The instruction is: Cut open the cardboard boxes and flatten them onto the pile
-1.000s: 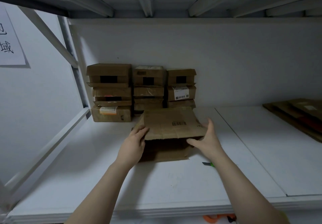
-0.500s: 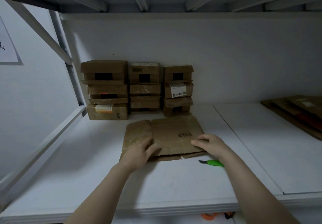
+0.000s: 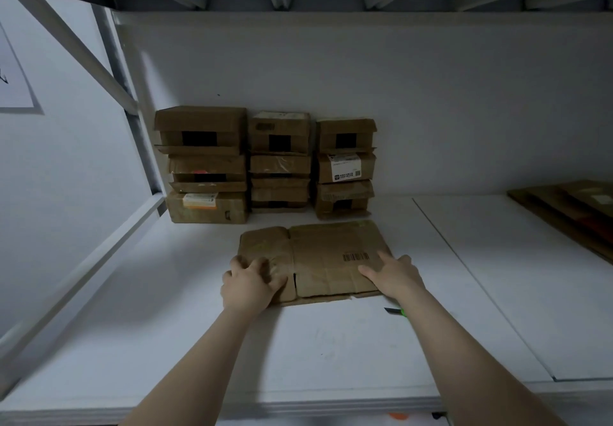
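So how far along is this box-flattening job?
A few flattened sheets lie on the pile at far right. The left hand and right hand are pressing one cut box flat on the shelf; it isn't on the pile yet. Three stacks of boxes wait against the wall, so most remains.

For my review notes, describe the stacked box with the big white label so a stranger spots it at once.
On the white shelf, three stacks of cardboard boxes stand against the back wall. In the right-hand stack, take the middle box. It alone shows a large white printed label on its front; the lower-left box's label is smaller, edged orange.
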